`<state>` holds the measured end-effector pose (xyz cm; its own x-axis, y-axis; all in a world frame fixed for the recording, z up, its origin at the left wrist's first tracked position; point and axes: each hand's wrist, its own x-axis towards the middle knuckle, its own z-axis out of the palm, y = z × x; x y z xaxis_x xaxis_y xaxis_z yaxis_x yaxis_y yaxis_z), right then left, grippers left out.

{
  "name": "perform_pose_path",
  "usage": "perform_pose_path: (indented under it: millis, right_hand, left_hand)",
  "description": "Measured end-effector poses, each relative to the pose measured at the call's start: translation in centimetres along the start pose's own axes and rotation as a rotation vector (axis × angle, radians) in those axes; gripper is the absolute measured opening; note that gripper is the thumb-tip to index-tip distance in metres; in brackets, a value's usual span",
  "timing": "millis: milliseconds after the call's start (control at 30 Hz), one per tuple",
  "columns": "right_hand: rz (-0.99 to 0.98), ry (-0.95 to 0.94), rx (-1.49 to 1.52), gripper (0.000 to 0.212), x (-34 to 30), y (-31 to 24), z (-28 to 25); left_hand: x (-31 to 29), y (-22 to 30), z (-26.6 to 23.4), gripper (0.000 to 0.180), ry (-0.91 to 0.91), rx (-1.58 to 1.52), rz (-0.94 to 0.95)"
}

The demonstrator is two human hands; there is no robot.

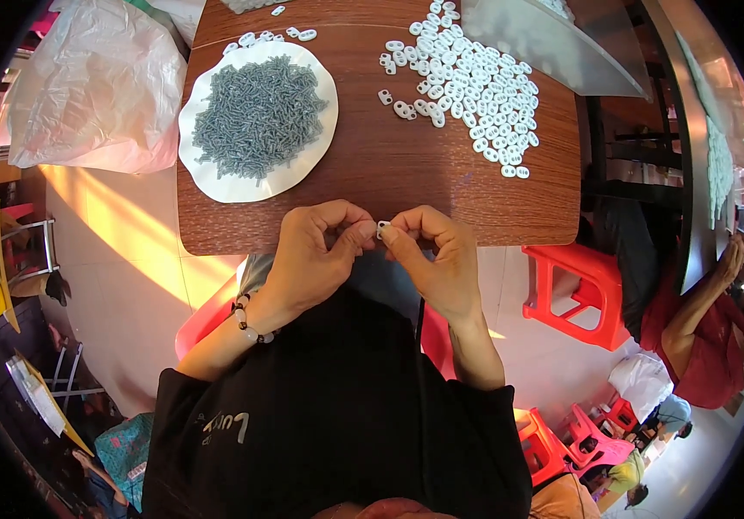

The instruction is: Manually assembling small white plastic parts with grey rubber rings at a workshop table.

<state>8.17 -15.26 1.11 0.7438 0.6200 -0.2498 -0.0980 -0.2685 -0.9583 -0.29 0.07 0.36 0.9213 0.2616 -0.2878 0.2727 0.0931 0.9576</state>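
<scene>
Both hands, left hand point(316, 255) and right hand point(432, 259), pinch one small white plastic oval clip point(382, 229) between fingertips at frame centre. Above, the white plate of grey screws point(258, 117) and loose pile of white clips point(475, 78) look full, suggesting much remains.

At the frame's centre, the left hand point(313, 255) and right hand point(434, 259) meet, fingertips pinching one small white plastic piece point(382, 229) at the near edge of the brown tabletop point(389, 164). Above left sits a white plate point(216, 177) of grey screws point(258, 117); upper right, a heap of white pieces point(475, 82).
</scene>
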Motion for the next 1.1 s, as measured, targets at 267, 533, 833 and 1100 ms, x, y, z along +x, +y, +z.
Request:
perform_pose_path:
  millis: [267, 533, 833, 1100]
  right_hand:
    - [-0.027, 0.011, -0.004, 0.008, 0.4, -0.2, -0.2]
    - [0.016, 0.076, 0.163, 0.008, 0.7, -0.1, -1.1]
    - [-0.023, 0.136, 0.14, 0.008, 0.8, -1.4, -2.6]
    - [-0.055, 0.222, 0.143, 0.008, 0.5, -1.8, -3.0]
  left_hand:
    - [0.4, 0.2, -0.2, 0.016, -0.025, -0.015, -0.057]
    - [1.4, 0.5, 0.1, 0.032, -0.097, -0.292, -0.06]
    - [3.4, 0.7, 0.8, 0.028, -0.108, -0.448, -0.068]
    - [5.3, 1.3, 0.6, 0.02, 0.003, -0.19, 0.061]
